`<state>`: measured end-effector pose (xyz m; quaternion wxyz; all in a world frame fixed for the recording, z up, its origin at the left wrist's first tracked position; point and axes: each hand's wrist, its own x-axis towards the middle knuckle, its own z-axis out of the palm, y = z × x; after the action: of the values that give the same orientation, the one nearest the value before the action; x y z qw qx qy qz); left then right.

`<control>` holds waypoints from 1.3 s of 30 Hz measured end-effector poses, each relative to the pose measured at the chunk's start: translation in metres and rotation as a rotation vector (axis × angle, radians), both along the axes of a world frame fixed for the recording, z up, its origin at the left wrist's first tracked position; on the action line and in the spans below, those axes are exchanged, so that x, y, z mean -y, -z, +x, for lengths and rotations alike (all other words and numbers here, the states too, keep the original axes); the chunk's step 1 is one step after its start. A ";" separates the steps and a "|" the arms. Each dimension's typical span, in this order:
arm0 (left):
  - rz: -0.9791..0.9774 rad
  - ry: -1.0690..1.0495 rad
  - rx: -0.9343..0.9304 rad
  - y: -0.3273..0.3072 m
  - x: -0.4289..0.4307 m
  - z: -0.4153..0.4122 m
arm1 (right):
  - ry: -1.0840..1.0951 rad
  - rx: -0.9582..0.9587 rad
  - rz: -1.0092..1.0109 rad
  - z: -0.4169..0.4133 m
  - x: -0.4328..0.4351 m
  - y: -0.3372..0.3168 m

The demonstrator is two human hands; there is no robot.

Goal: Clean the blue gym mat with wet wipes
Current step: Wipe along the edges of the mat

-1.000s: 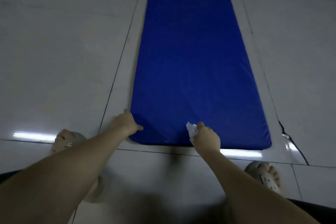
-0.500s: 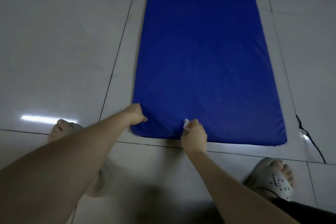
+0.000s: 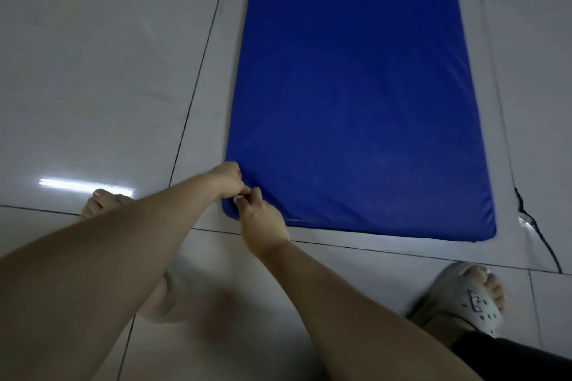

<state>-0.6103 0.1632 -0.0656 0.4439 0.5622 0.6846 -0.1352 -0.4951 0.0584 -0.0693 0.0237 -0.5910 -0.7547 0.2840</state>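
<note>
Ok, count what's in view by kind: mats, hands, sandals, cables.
Blue gym mat: 1
Hands: 2 (left hand, right hand)
Sandals: 2 (left sandal, right sandal)
Black cable: 1
Total: 6

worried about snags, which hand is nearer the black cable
Right. The right hand is at the near-left corner of the mat, far left of the cable; the left hand is even farther left.

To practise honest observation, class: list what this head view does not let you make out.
Head view:
Wet wipe: none seen; left hand and right hand may cover it.
Blue mat far end: cut off by top edge.
Print near mat's edge: too small to read.
</note>
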 end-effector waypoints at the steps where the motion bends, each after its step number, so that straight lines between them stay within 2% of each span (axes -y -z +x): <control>1: -0.001 0.004 -0.001 -0.001 0.001 0.001 | -0.023 0.014 0.015 0.006 0.000 -0.001; 7: -0.005 -0.014 0.008 -0.006 0.003 0.006 | 0.065 0.125 0.030 0.084 0.011 -0.002; 9: -0.017 0.003 0.007 -0.005 0.002 0.006 | 0.191 0.153 0.066 0.120 0.022 0.000; 13: -0.026 0.012 0.005 -0.003 0.002 0.004 | 0.516 -0.014 0.045 0.121 0.036 0.005; 20: -0.015 0.022 -0.023 0.006 -0.001 0.004 | 0.253 -0.166 0.018 -0.002 0.020 0.012; 26: -0.014 0.026 -0.039 0.004 -0.004 0.005 | -0.081 0.058 0.081 0.004 -0.002 0.007; 30: -0.018 0.029 -0.037 0.000 -0.002 0.005 | 0.008 0.144 0.055 0.060 0.003 0.003; 35: -0.032 0.023 -0.004 0.000 -0.001 0.005 | 0.324 0.203 0.024 0.154 0.033 -0.001; 37: -0.032 0.020 0.003 0.002 0.000 0.005 | 0.389 0.162 0.003 0.151 0.035 0.000; 39: -0.024 0.017 -0.007 0.003 0.000 0.005 | 0.342 0.086 -0.018 0.119 0.029 0.001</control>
<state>-0.6055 0.1633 -0.0682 0.4468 0.5623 0.6797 -0.1491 -0.3756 0.0298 -0.0704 0.0341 -0.7227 -0.6407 0.2569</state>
